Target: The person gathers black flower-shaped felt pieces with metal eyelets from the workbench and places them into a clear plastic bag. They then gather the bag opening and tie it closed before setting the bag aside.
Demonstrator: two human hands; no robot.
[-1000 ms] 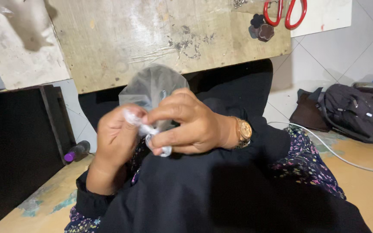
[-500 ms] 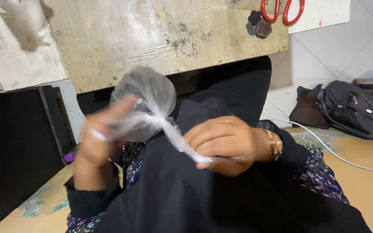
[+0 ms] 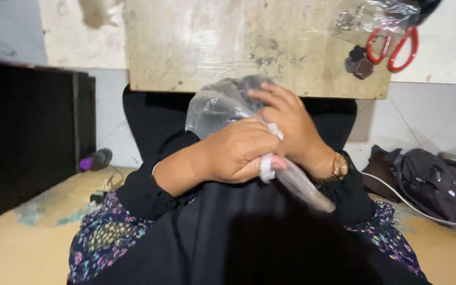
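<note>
A small clear plastic bag (image 3: pixel 218 107), puffed and dark inside, sits in front of my chest above my black-clothed lap. My left hand (image 3: pixel 238 150) is closed around its twisted white neck, thumb pressed over the knot. My right hand (image 3: pixel 291 129), with a gold watch on the wrist, rests against the bag's top and the neck, fingers curled over it. The loose tail of the bag (image 3: pixel 304 190) hangs down to the right below both hands.
A worn wooden board (image 3: pixel 212 47) lies ahead, with red-handled scissors (image 3: pixel 394 47), dark small pieces (image 3: pixel 359 60) and crumpled clear plastic (image 3: pixel 376 16) at its right. A black panel (image 3: pixel 22 132) stands left, a dark backpack (image 3: pixel 439 184) and white cable right.
The hands, pulled apart half a second ago stretching the bag's neck, have come back together. Both now close over the twisted neck, and the view has shifted slightly.
</note>
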